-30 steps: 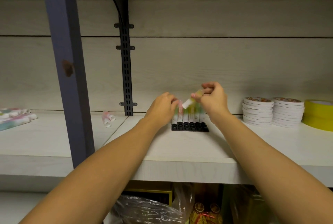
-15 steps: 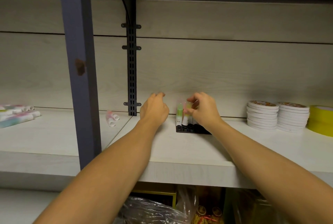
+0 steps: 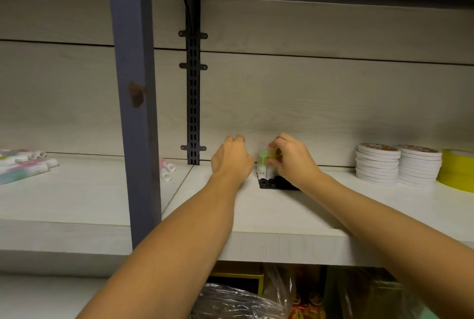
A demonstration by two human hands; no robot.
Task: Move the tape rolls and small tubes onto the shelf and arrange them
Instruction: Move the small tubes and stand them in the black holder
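Here the right hand (image 3: 289,162) pinches a yellow tube (image 3: 272,155) standing in the black rack (image 3: 275,184) on the shelf (image 3: 282,218), beside a green tube (image 3: 262,162). The left hand (image 3: 230,159) rests curled just left, holding nothing visible. Tape rolls (image 3: 378,164) are stacked at the right.

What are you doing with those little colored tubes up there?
A person is tidying a shelf. Small tubes stand upright in a black tray near the back wall. The right hand pinches a yellowish tube among them, while the left hand rests just beside the tray, its fingers curled. Two stacks of white tape rolls and a yellow roll sit to the right. More tubes lie loose on the shelf to the left.
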